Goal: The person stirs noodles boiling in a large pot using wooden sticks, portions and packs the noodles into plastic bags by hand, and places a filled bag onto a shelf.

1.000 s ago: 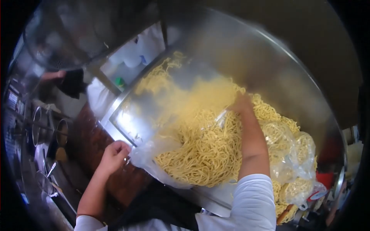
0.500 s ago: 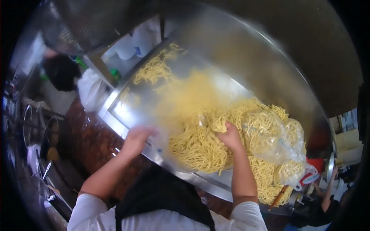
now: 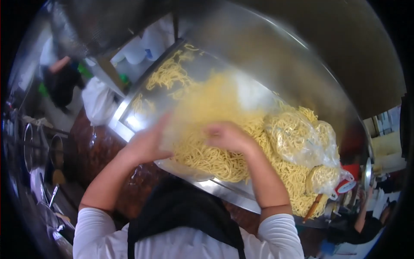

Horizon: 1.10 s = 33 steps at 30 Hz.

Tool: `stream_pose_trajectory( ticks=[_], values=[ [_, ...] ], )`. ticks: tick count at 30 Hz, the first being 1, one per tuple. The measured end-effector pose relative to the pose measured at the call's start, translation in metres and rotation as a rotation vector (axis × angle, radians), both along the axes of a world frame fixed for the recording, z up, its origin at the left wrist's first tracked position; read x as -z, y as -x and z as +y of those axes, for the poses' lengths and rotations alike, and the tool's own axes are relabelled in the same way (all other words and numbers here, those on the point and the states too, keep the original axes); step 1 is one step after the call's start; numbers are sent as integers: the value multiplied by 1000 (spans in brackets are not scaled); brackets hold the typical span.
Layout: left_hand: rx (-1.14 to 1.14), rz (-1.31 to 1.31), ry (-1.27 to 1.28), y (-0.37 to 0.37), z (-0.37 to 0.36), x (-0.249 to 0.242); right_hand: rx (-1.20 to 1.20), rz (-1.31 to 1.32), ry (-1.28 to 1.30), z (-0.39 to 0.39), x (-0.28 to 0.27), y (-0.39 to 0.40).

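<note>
A large heap of yellow noodles (image 3: 215,162) lies on a steel surface (image 3: 258,93), partly veiled by steam. My left hand (image 3: 151,140) is at the heap's left edge, beside a clear plastic bag (image 3: 185,170), its thumb and fingers spread apart. Over the middle of the heap is my right hand (image 3: 226,136), fingers curled inward; what they hold is hidden. Clear bags of noodles (image 3: 291,136) rest on the right part of the heap. Smaller loose noodles (image 3: 168,73) are scattered at the upper left of the surface.
A white bag (image 3: 98,101) hangs by the steel corner on the left. Metal strainers (image 3: 57,151) and utensils are at far left. A wooden stick (image 3: 312,207) and a red item (image 3: 350,172) are at lower right. Another person (image 3: 362,222) is at far right.
My right hand has moved left across the heap, from near the bagged noodles. My left hand has moved slightly up and left, its fingers now spread at the noodles' edge.
</note>
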<state>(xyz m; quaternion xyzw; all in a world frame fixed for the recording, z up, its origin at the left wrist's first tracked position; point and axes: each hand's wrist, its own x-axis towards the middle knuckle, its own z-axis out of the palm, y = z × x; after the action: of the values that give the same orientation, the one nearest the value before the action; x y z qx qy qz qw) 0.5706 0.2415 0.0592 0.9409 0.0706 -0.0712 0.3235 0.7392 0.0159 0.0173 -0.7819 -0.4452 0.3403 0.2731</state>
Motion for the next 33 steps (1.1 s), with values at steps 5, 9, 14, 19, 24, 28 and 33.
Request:
stream_pose_trajectory(
  ticks=[5,9,14,19,24,28,33],
  values=[
    [-94,-212,-325,14,26,32,63,-398,190,-8,74,-44],
    [-49,-32,-361,9,28,30,121,-449,302,-6,98,-17],
    [66,-684,-444,22,-14,22,275,-422,182,-28,96,3],
    [276,-86,-525,23,-3,21,364,-471,36,-34,102,8],
    [259,500,-623,37,21,50,394,-484,-41,-39,104,13],
    [2,125,67,33,25,63,403,-484,-78,-39,103,14],
    [-565,-11,1585,10,13,55,328,-456,-39,-34,90,12]
  ],
)
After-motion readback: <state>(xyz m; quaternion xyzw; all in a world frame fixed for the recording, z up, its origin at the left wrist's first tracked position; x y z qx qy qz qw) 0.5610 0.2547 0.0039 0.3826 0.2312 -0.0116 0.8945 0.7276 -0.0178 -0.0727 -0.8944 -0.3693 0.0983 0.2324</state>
